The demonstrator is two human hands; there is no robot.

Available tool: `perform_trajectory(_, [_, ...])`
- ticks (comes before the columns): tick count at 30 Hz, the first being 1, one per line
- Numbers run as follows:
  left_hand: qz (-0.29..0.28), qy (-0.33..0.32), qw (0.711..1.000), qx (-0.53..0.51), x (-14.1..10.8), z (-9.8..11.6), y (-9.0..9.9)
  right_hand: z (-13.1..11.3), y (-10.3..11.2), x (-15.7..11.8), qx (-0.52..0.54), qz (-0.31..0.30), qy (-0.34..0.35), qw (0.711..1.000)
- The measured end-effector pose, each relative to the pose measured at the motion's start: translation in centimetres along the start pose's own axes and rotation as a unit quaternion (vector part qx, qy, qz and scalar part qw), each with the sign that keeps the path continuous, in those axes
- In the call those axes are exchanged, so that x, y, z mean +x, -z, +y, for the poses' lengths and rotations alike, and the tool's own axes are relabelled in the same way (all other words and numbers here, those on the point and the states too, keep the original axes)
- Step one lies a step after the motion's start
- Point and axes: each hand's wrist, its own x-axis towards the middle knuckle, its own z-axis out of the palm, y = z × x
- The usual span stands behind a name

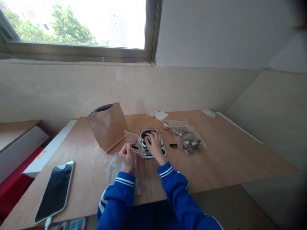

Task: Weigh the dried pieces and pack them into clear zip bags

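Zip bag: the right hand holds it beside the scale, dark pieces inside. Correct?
Not quite: the left hand holds the zip bag, not the right. The head view shows it beside the scale, with dark pieces inside.

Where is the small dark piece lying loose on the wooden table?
In the head view, the dark piece lies just right of the grey kitchen scale, beside the clear zip bags.
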Motion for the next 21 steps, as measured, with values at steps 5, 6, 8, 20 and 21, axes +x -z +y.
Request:
perform_trajectory(5, [0.043, -0.02, 0.999, -0.015, -0.1, 0.1, 0.0, 0.6, -1.1, -0.7, -0.063, -0.017, 0.018, 0.998])
perform_trajectory(6, [0.043, -0.02, 0.999, -0.023, -0.2, 0.0, 0.0, 0.7, -0.9, -0.8, -0.069, -0.024, 0.019, 0.997])
perform_trajectory(8, [0.04, -0.018, 0.998, -0.037, -0.2, 0.0, 0.0, 0.9, -0.5, -0.8, -0.072, -0.037, 0.02, 0.997])
perform_trajectory(20, [0.043, -0.047, 0.988, -0.14, -0.2, -0.4, -0.1, -2.5, 3.8, 0.8, 0.23, 0.013, -0.093, 0.969])
perform_trajectory(21, [0.044, -0.052, 0.986, -0.15, -0.2, -0.5, -0.2, -3.7, 4.5, 1.1, 0.279, 0.003, -0.105, 0.955])
